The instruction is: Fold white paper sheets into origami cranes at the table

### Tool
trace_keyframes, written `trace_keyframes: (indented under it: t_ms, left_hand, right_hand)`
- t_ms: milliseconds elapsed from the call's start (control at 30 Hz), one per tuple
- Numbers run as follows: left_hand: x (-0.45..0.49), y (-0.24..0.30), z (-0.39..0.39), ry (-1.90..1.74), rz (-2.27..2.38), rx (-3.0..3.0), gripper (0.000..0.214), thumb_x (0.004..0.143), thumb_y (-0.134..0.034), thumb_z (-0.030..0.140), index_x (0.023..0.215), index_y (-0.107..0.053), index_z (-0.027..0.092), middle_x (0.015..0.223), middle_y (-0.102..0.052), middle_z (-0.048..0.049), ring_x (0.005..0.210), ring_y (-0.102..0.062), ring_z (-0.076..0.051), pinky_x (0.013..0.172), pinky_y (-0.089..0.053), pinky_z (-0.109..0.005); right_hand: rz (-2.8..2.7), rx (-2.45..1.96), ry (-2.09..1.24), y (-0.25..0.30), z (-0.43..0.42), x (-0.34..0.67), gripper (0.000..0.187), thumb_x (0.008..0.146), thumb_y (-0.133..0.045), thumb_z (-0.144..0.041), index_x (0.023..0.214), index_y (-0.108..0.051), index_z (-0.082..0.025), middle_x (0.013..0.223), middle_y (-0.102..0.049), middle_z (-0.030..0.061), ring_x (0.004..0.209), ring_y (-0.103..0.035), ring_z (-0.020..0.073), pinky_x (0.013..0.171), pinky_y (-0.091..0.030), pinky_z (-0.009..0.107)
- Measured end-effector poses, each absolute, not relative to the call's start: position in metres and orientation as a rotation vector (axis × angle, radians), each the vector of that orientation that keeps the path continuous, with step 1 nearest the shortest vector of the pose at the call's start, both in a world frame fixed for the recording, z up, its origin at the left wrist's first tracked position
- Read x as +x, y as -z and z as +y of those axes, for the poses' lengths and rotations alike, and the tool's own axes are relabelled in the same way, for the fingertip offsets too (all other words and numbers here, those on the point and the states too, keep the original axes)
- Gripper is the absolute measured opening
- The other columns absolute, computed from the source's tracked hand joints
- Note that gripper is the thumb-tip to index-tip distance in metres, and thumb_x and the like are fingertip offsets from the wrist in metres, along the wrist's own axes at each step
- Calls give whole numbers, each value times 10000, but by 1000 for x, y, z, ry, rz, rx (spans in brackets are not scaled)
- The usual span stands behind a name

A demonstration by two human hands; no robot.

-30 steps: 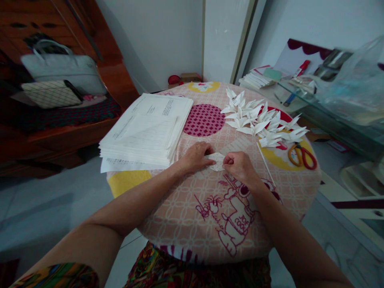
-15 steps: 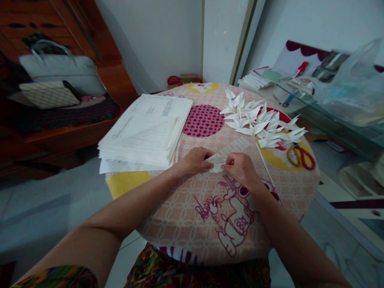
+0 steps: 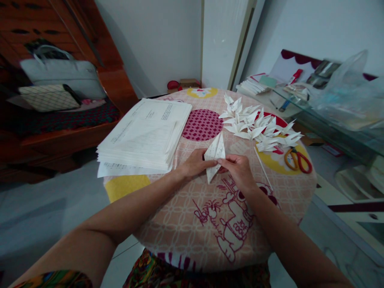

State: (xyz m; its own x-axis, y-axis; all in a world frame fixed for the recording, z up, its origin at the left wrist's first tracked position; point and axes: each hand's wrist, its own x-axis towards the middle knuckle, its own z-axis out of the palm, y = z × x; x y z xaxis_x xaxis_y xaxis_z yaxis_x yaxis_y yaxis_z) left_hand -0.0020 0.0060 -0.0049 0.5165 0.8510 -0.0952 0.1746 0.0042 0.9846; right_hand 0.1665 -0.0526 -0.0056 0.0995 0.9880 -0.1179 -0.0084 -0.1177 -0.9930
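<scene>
Between my hands, over the middle of the round table, is a white sheet folded into a long diamond, a piece of folded paper [image 3: 216, 148] with faint print. My left hand [image 3: 196, 162] grips its left edge, thumb laid across the front. From the right, my right hand [image 3: 238, 168] pinches its lower right side with thumb and fingers. Its long points stick out above and below my fingers. Just behind and right of my right hand, a printed paper [image 3: 240, 147] lies on the cloth. A thin white stick [image 3: 264, 168] rests to the right.
A thick stack of printed paper [image 3: 144, 132] lies at the left. Several folded paper cranes [image 3: 255, 122] are heaped at the back right, with scissors [image 3: 297, 160] beside them. A patterned tablecloth [image 3: 180, 216] covers the table. At right stands a glass shelf [image 3: 330, 116] with a plastic bag [image 3: 345, 96].
The folded paper was low and flat between my fingertips; now it is raised and turned to show a tall diamond shape. Both hands have shifted their hold on it. The view has tilted slightly.
</scene>
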Motion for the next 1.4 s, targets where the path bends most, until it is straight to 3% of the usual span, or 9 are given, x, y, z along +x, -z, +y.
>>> trace_keyframes:
  t_ms: [267,400,633,833,967,1067,1200,1333,1400]
  left_hand:
    - [1,3,0,-650,778,1158,326,588,-860,224,858,-741,85,841,-755,-86,701,-662,-157,668,-512,-266]
    - [1,0,-1,-734,814,1064,258,584,-864,222,748,-718,86,705,-722,-56,572,-613,-120,566,-474,-236]
    - [3,2,-2,-865,901,1050,272,574,-859,245,727,-695,92,713,-712,-60,568,-617,-129,554,-481,-249]
    - [-3,4,6,-927,964,1159,364,590,-832,262,890,-675,130,663,-663,2,545,-599,-117,528,-478,-233]
    - [-12,6,10,-784,986,1354,285,596,-776,210,841,-653,131,653,-641,14,527,-568,-100,498,-444,-216]
    - [-19,6,11,-547,949,1569,176,623,-744,197,751,-641,134,602,-614,19,515,-548,-100,500,-421,-217]
    - [-23,-1,6,-444,1023,1986,81,674,-717,170,740,-677,149,672,-649,-9,618,-581,-134,594,-454,-250]
    - [-20,-4,-4,-625,940,2430,267,694,-662,53,928,-716,169,951,-692,-60,922,-626,-202,846,-495,-328]
    - [-18,-2,-8,-623,739,2504,290,742,-581,9,951,-713,161,979,-690,-67,928,-632,-185,852,-497,-309]
  right_hand:
    - [-1158,-1313,-1178,4,-54,172,246,705,-745,-393,624,-661,-175,562,-603,-15,528,-510,124,517,-392,253]
    - [-1221,-1309,-1224,0,-56,170,266,682,-749,-404,606,-632,-177,539,-562,-24,515,-460,112,496,-336,247]
    - [-1137,-1275,-1322,5,-53,171,254,665,-755,-399,678,-627,-180,595,-600,-19,541,-509,118,532,-375,251]
    - [-1335,-1399,-1390,-2,-49,191,205,674,-712,-357,675,-658,-159,559,-577,-30,482,-451,93,455,-300,224]
    - [-1548,-1477,-1330,-4,-45,201,173,681,-687,-325,675,-686,-153,522,-558,-44,459,-412,82,440,-264,217]
    - [-1645,-1496,-1276,1,-42,202,150,680,-704,-297,716,-716,-152,568,-629,-17,490,-485,105,459,-307,224]
    - [-1790,-1629,-966,1,-44,195,97,673,-760,-213,759,-737,-175,628,-692,7,551,-570,135,516,-364,244]
    - [-1966,-1788,-612,-10,-49,185,117,677,-805,-177,772,-738,-191,695,-724,25,620,-607,156,592,-388,270]
    - [-2037,-1793,-514,-12,-51,183,87,707,-794,-184,770,-734,-187,732,-733,43,662,-621,173,613,-389,279]
